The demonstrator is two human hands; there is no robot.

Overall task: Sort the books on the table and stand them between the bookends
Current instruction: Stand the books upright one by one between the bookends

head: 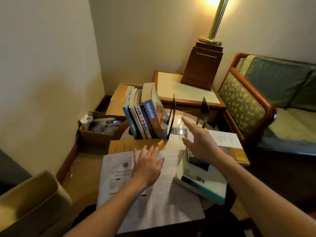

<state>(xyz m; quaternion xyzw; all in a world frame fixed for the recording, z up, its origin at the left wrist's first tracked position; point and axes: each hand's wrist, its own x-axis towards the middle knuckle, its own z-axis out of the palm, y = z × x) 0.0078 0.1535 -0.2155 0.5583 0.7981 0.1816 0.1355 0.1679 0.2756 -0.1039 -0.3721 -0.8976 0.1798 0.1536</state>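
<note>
Grip released on both: left hand flat over white paper, right hand spread near thin black bookends

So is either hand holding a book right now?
No: the left hand spreads open over the white printed papers, and the right hand hovers open-fingered near the black metal bookends, gripping nothing.

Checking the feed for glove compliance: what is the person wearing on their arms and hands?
The left hand and right hand are bare: no gloves, watch or wristband. The left forearm and right forearm are uncovered to the frame's edge; no sleeve in view. Too blurred to rule out a thin ring.
</note>
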